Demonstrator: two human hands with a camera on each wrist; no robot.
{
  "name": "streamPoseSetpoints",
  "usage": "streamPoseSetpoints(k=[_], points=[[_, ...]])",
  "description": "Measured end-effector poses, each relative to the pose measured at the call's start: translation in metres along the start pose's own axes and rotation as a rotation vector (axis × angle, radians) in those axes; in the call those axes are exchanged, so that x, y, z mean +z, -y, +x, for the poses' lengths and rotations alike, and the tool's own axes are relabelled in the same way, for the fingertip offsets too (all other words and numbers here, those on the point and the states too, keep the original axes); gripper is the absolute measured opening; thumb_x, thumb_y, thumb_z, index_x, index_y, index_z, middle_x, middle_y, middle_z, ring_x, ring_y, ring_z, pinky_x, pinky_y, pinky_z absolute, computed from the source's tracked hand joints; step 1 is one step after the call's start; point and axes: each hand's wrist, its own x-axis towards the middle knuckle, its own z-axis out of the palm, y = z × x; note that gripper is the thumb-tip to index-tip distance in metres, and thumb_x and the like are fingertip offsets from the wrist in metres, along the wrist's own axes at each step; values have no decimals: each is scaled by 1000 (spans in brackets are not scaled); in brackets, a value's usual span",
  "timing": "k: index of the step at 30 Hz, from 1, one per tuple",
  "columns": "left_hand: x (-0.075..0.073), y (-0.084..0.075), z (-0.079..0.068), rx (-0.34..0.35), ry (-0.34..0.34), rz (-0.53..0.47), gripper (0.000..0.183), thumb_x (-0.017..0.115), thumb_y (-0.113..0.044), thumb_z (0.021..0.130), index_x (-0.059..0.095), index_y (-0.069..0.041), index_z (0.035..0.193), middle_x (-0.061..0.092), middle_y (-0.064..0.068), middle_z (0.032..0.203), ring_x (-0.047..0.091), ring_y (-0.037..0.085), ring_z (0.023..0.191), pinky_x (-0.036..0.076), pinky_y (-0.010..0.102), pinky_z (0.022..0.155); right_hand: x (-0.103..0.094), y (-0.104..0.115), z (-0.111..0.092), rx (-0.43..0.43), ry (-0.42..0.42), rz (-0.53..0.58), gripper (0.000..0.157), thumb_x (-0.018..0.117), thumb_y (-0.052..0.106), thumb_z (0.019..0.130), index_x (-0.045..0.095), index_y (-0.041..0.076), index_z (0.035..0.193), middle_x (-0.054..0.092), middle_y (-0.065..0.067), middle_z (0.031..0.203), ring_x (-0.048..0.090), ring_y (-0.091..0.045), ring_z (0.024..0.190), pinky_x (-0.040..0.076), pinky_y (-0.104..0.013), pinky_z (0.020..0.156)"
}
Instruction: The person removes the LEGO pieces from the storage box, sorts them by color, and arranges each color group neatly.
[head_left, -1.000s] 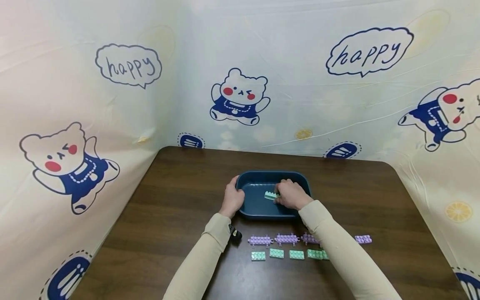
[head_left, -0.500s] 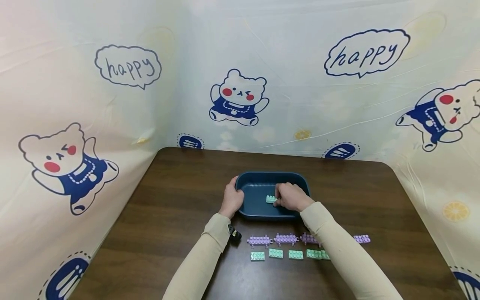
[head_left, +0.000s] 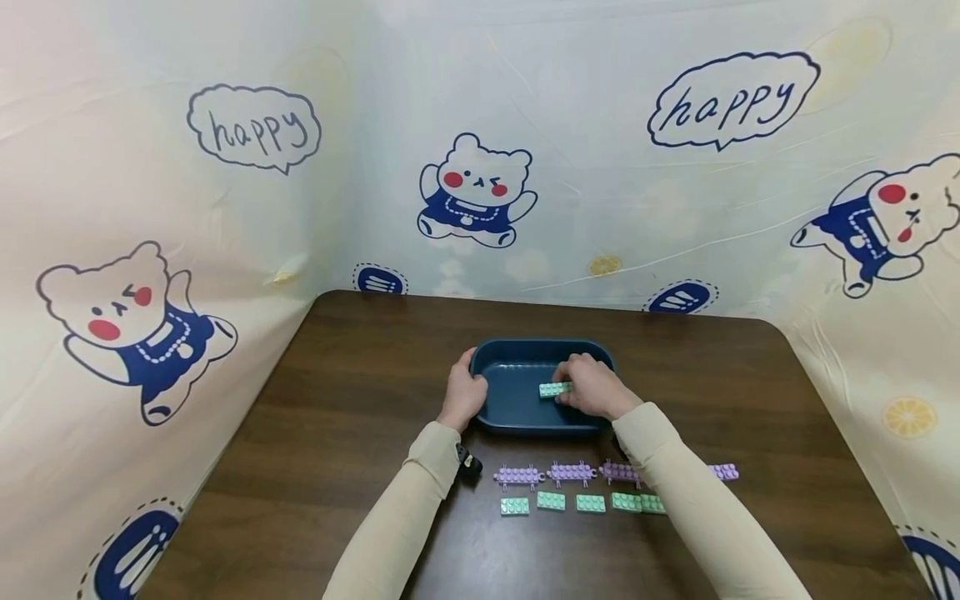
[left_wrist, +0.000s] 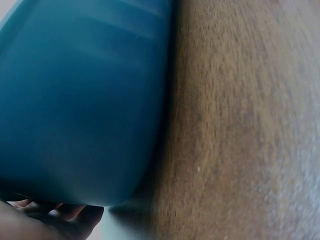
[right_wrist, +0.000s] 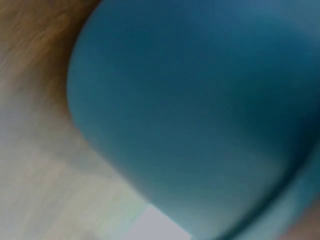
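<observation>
A dark blue plastic basin stands on the table. My left hand grips its left end, with the thumb at the rim; in the left wrist view, fingers show by the basin's outer wall. Over the basin's right half, my right hand pinches a mint-green building brick by its right end. The brick's studded face shows to the head camera. In the right wrist view the basin wall fills most of the picture, blurred, and the brick is out of sight.
Before the basin lies a row of purple studded pieces with side pegs. Nearer me runs a row of mint-green bricks. My right sleeve covers part of both rows. A printed cloth hangs behind the wooden table.
My right hand has shifted slightly right with the mint-green brick and risen a little from half a second ago. The brick has turned, its studded face now toward the camera. My left hand stays put.
</observation>
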Motion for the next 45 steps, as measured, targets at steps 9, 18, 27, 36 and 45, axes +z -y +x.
streamPoseSetpoints(k=[9,18,27,36,45], points=[[-1,0,0,4,0,8,59,42,5,89,41,-8,146,45,13,146,41,29,133,37,50,105,-11,-12,-26,7,-83,123,22,75,17,85,72,11,106,58,-2,96,50,-22,90,48,-39,77],[1,1,1,18,-1,13,59,43,5,88,42,-9,146,47,13,144,44,28,130,38,48,104,-24,-21,-55,-13,-153,180,23,77,18,84,73,11,105,58,0,94,49,-24,90,47,-37,75],[2,-2,-1,6,3,-2,58,42,5,90,41,-9,146,46,13,144,45,29,129,39,51,103,-38,-30,-93,44,-194,218,22,78,18,83,74,13,104,57,1,92,47,-23,88,46,-35,70],[3,-2,2,10,1,-1,57,42,5,91,41,-9,146,46,12,145,44,29,131,40,52,102,-42,-47,-141,110,-220,159,23,79,19,81,74,14,103,58,1,91,48,-25,90,44,-40,73],[3,-4,2,1,0,3,57,43,5,90,42,-9,145,47,11,145,44,29,130,40,52,102,-35,-67,-189,175,-197,115,22,80,17,79,75,14,100,59,0,93,50,-25,90,44,-42,72]])
